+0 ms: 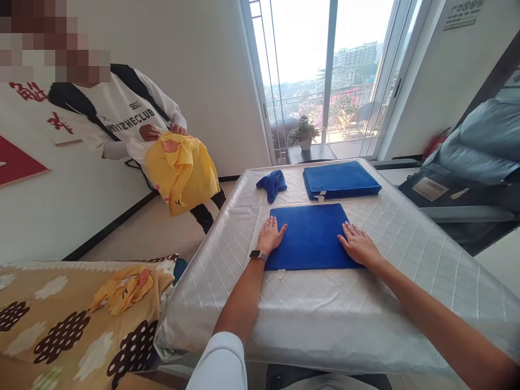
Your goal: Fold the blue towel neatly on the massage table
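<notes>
A blue towel [311, 238] lies flat as a neat rectangle in front of me, with a small white tag at its near edge. My left hand [271, 236] rests on its left edge, fingers stretched out. On the right edge lies my right hand [358, 244], flat with its fingers extended. Neither hand grips anything. Beyond the towel, at the right, sits a stack of folded blue towels [341, 179] with white tags showing. A crumpled blue cloth [273, 185] lies at the back left of the table.
A silver quilted cover [227, 303] spreads over the table. At left, another person [134, 103] holds yellow garments [182, 173]. A patterned cloth [52, 303] bears a crumpled yellow garment [125, 287]. A potted plant [304, 132] stands by the glass door; a grey recliner [479, 146] is at right.
</notes>
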`<action>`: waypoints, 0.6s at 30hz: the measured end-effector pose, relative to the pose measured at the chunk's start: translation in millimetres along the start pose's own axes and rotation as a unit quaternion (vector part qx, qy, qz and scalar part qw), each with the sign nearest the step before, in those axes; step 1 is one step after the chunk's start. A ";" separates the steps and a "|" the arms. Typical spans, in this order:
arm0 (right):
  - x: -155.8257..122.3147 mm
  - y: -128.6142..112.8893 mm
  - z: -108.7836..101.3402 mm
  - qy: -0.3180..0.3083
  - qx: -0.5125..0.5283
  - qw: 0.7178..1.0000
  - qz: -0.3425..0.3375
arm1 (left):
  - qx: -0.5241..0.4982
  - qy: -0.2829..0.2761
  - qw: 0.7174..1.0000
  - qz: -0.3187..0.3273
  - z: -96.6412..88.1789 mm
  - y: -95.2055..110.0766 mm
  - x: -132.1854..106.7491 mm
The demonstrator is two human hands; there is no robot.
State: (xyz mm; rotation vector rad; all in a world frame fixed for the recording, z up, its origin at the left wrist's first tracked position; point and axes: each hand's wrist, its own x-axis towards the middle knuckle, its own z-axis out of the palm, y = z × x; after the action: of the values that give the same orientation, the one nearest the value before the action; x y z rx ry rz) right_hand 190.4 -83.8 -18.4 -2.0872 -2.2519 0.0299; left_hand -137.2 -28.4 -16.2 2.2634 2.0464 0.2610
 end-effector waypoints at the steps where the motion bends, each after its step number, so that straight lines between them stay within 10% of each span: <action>1: -2.9 0.7 2.3 -0.009 0.001 1.000 0.002 | 0.005 0.007 1.000 0.000 -0.7 -0.2 -0.3; 8: -6.1 -2.6 2.1 -0.015 0.020 1.000 0.010 | 0.011 0.104 0.991 0.090 -4.9 23.2 -14.4; 18: -11.0 0.1 3.6 -0.006 0.023 1.000 -0.013 | -0.022 0.006 0.946 0.323 23.5 182.0 -29.7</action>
State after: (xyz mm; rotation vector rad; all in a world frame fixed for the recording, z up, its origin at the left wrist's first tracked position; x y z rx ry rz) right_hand 191.0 -94.7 -22.4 -2.0412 -2.2612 0.0905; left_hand 42.4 -75.7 -10.2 2.8289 1.2131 0.3466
